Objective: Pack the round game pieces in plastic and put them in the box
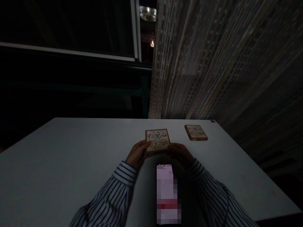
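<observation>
Between my two hands is a flat square Chinese chess box (157, 140), its printed cover facing up and tilted toward me. My left hand (138, 152) grips its left side, the thumb lying on the cover near the lower left corner. At the lower right corner, my right hand (181, 154) pinches the edge, with some fingers hidden under or behind the box. A second, similar-looking box (196, 132) lies on the table to the right, apart from my hands. Below the held box, a lit phone (165, 189) lies with its screen blurred out.
The white table (94, 151) spreads out under everything, with a small dark patch (212, 121) at its far right corner. Beyond its far edge hangs a string curtain (189, 63). A dark framed window or panel (71, 28) fills the left background. The room is dim.
</observation>
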A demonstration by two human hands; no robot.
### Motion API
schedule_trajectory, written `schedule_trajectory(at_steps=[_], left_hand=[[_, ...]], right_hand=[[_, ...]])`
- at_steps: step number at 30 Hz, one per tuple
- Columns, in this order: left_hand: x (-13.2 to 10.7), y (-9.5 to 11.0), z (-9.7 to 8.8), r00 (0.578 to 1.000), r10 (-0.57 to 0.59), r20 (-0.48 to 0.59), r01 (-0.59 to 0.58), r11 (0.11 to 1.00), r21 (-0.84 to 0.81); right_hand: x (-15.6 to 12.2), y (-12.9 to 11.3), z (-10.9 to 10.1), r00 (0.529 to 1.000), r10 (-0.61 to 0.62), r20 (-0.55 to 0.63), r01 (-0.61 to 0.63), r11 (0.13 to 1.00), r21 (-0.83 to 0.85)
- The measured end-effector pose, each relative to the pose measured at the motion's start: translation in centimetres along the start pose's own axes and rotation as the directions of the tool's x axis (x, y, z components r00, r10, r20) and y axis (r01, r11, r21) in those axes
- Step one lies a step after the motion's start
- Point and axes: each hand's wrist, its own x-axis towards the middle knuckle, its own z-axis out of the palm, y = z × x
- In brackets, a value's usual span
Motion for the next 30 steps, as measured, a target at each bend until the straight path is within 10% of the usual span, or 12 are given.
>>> schedule_trajectory(at_steps=[30], left_hand=[[-0.3,-0.9,1.1,0.997,-0.071,0.038,0.068,0.995,0.068]], right_hand=[[-1.6,-0.5,-1.1,0.996,0.005,-0.084,0.0,0.998,0.062]])
